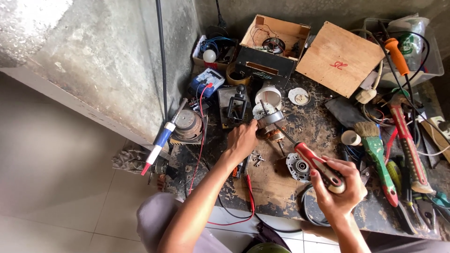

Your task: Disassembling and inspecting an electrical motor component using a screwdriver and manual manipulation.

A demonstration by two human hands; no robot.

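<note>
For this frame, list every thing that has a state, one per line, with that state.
left hand: gripping the motor
right hand: closed on the screwdriver
screwdriver: tip pushed into the motor
motor: casing off, copper windings exposed
cardboard box: open, wires inside
paintbrush: lying flat, unused
round motor cover: removed, on the bench
</note>
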